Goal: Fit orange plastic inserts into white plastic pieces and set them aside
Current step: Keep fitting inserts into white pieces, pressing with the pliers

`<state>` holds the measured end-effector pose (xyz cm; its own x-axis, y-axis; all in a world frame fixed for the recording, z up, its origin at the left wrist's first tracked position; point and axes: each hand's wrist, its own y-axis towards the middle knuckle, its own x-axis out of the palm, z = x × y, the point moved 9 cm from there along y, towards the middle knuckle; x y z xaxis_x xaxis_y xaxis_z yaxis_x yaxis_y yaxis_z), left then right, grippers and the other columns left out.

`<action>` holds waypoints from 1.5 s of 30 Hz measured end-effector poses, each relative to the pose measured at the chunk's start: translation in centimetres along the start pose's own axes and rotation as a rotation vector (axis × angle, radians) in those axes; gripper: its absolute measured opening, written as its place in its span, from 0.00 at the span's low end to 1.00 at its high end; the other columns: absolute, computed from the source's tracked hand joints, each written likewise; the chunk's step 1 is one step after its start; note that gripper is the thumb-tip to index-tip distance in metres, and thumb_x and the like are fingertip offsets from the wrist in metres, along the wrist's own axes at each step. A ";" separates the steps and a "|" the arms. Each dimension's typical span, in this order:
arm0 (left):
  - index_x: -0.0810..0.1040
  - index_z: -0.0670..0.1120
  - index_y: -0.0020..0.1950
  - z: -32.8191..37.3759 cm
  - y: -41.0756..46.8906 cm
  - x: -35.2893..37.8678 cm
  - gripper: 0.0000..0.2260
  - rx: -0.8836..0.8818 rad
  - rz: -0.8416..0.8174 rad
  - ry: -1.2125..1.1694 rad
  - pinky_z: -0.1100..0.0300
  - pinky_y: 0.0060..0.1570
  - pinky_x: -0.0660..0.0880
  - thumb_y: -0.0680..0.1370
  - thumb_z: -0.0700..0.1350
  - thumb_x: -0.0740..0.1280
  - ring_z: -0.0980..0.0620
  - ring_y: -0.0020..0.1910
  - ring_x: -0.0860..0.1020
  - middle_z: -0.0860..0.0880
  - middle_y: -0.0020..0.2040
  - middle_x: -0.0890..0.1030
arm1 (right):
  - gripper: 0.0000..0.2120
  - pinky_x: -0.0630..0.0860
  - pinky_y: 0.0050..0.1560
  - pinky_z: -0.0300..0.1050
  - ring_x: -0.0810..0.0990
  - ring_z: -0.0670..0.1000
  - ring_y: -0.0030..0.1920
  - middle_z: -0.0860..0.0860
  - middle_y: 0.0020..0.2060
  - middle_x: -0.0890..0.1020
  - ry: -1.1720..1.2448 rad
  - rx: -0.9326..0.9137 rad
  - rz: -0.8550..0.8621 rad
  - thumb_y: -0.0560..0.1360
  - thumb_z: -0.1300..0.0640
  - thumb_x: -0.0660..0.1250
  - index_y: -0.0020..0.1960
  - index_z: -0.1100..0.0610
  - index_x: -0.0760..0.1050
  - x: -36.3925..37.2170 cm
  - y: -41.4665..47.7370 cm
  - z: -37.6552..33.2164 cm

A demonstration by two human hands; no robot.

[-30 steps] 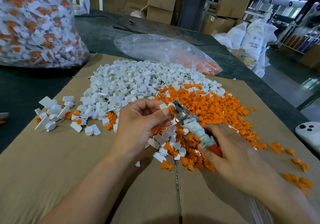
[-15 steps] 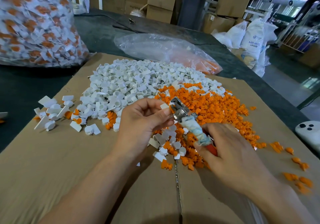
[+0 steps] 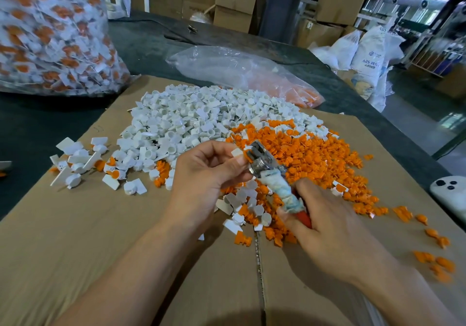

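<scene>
A big heap of white plastic pieces (image 3: pixel 191 119) lies on the cardboard sheet (image 3: pixel 75 225), with a heap of orange inserts (image 3: pixel 310 154) to its right. My left hand (image 3: pixel 204 174) pinches one white piece (image 3: pixel 237 152) with an orange insert at its edge. My right hand (image 3: pixel 325 227) grips the cloth-wrapped handle of pliers (image 3: pixel 269 172), whose metal jaws sit against that piece. A small group of fitted white-and-orange pieces (image 3: pixel 80 162) lies apart at the left.
A large clear bag of assembled pieces (image 3: pixel 50 35) stands at the back left. A flatter plastic bag with orange inserts (image 3: pixel 242 73) lies behind the heaps. A white phone (image 3: pixel 451 192) rests at the right edge. Loose orange inserts (image 3: pixel 433 260) are scattered front right.
Both hands with the pliers and the white piece have risen slightly and shifted a little left; the pliers' jaws stay at the piece.
</scene>
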<state>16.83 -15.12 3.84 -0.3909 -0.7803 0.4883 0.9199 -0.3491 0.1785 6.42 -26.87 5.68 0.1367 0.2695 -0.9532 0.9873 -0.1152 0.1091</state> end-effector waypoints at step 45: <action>0.75 0.39 0.39 -0.8 0.1 -3.1 0.05 -0.136 0.282 -0.066 0.66 0.30 0.78 0.71 0.30 0.67 0.53 0.27 0.80 0.47 0.28 0.81 | 0.16 0.57 0.31 0.36 0.67 0.41 0.35 0.41 0.35 0.67 -0.042 0.043 0.070 0.68 0.38 0.64 0.45 0.44 0.61 -1.3 2.8 1.1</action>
<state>18.15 -13.15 1.64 -0.1138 -0.8221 0.5578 0.9774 -0.1932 -0.0854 8.94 -28.60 6.88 0.2005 0.2188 -0.9550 0.9710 -0.1738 0.1641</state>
